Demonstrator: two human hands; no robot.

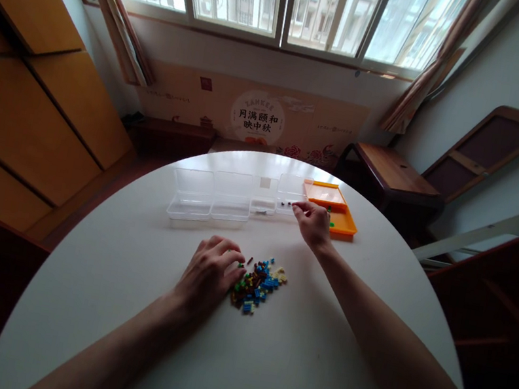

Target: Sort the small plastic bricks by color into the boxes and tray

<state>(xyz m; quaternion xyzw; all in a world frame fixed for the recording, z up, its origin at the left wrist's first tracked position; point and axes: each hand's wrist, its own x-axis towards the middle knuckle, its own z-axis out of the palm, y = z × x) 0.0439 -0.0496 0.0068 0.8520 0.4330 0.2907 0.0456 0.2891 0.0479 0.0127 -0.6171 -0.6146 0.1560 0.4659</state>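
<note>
A loose pile of small building bricks (257, 284), brown, blue, green, yellow and cream, lies on the round white table (260, 367). At its left edge is my left hand (214, 270), its fingers curled and a small green brick (241, 265) between thumb and forefinger. My right hand (314, 223) reaches over a clear plastic box (292, 193) with its thumb and forefinger pinched; what they hold is too small to make out. A few dark bits (282, 204) lie in that box. Partly behind my right hand, an orange case (345, 222) holds some green pieces.
More clear boxes with raised lids stand left of the right hand: a wide one (230, 206), another at the far left (188, 209) and a small one (263, 206). Beyond the table are a wooden side table (388, 166) and a printed cardboard panel (297, 118) under the window.
</note>
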